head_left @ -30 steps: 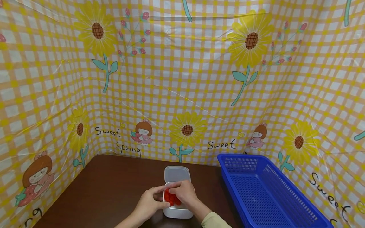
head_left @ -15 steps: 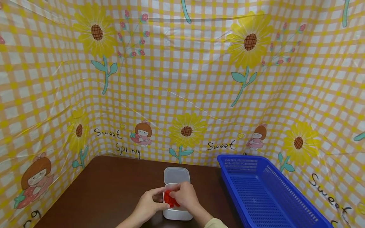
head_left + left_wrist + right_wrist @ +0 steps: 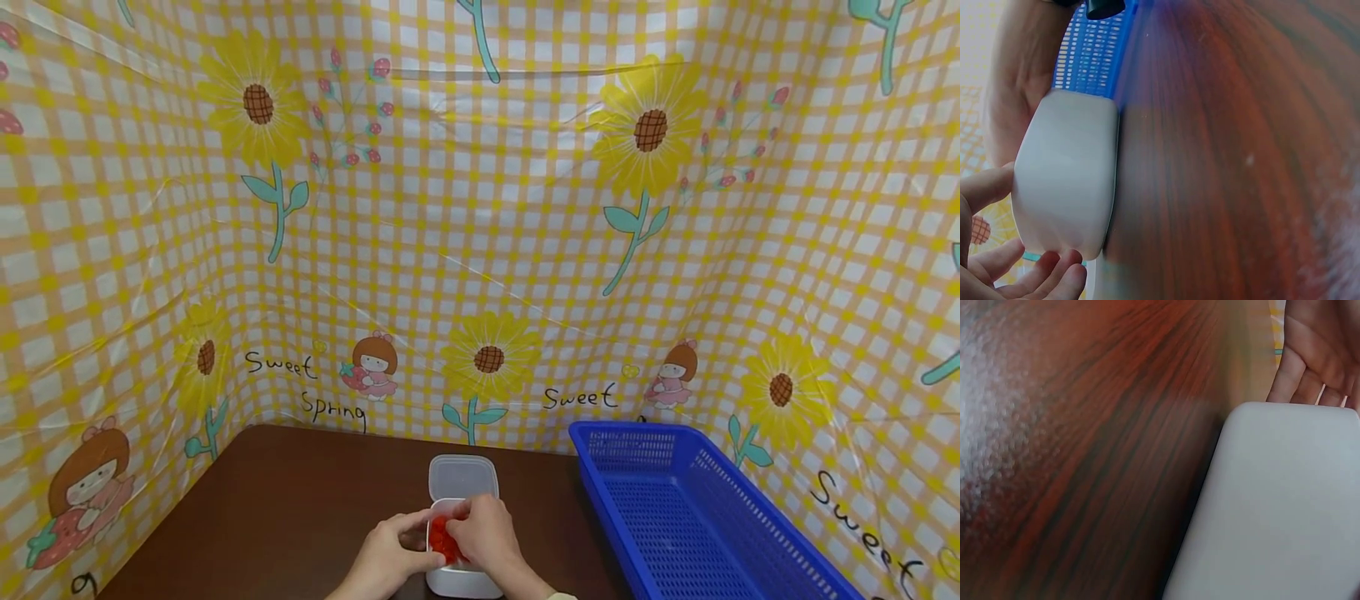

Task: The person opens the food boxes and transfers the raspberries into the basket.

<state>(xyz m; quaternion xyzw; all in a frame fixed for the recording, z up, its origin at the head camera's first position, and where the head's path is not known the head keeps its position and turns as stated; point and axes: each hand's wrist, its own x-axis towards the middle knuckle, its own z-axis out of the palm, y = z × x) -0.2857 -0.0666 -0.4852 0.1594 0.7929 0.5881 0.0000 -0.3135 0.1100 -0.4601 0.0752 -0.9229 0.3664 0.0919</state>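
A white rectangular box stands on the dark table with a heap of small red pieces inside; their kind is too small to tell. My left hand grips the box's left side, thumb at the near rim and fingers farther back. In the left wrist view its fingers curl against the box's end. My right hand reaches over the box with bent fingers among the red pieces. Its fingertips are mostly hidden, so whether they pinch a piece cannot be told. Behind the box lies a translucent lid.
A blue perforated basket stands on the right of the table. A yellow checked cloth with sunflowers hangs along the back and both sides.
The head view has tilted up slightly, so everything sits lower in it. My right hand's fingers have shifted a little among the red pieces. The left hand keeps its hold on the box.
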